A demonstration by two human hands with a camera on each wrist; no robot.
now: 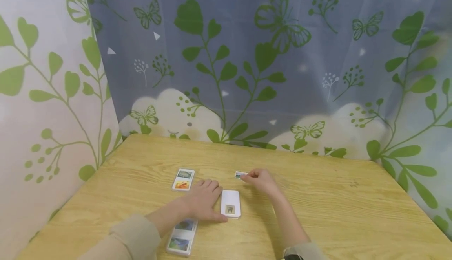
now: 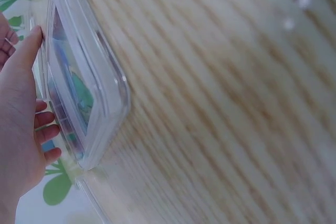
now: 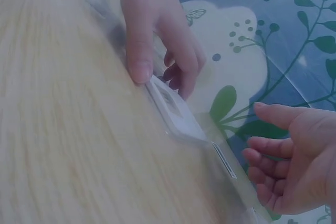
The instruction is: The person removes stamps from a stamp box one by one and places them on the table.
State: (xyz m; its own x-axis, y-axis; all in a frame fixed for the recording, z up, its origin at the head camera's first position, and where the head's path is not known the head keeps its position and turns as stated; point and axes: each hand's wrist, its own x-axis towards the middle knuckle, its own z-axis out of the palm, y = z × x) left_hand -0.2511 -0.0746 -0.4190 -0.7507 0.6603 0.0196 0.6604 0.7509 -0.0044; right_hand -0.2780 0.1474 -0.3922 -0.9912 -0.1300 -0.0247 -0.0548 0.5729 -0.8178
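My left hand lies along the left side of a stack of white cards. Its thumb and forefinger grip the stack at two corners; the top card bears a small animal picture. Farther back, the right hand is over the right end of a small picture card, overlapping it in the head view. In the right wrist view, a gap shows between the right hand's thumb and its loosely bent fingers, and the thin edge of the small card appears just beyond them.
Two flat clear cases with pictures lie on the wooden table: the far case beyond the left hand, the near case partly under the left wrist. A leaf-and-butterfly curtain hangs behind the table's back edge.
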